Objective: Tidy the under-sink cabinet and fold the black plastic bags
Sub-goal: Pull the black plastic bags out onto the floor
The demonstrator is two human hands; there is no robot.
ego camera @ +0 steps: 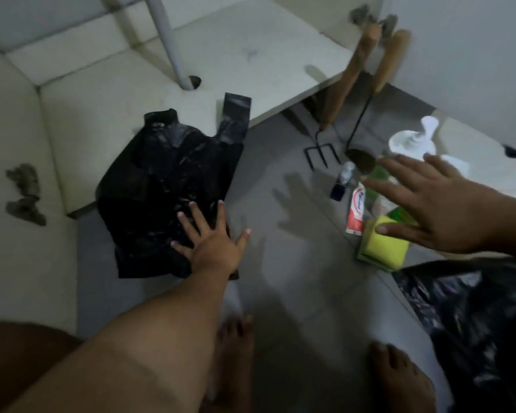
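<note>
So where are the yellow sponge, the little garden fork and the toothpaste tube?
yellow sponge (383,247): head view, on its yellow top face.
garden fork (322,152): head view, on its black tines.
toothpaste tube (357,211): head view, on the middle of its red and white body.

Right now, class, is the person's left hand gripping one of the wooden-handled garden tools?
No. The left hand lies flat with spread fingers on the black plastic bag, while the garden tools lean untouched against the cabinet edge.

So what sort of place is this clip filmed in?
Most likely a home kitchen or utility corner, at an open under-sink cabinet: a drain pipe passes through the cabinet floor, with a sponge and black plastic bag on the tiled floor.
</note>
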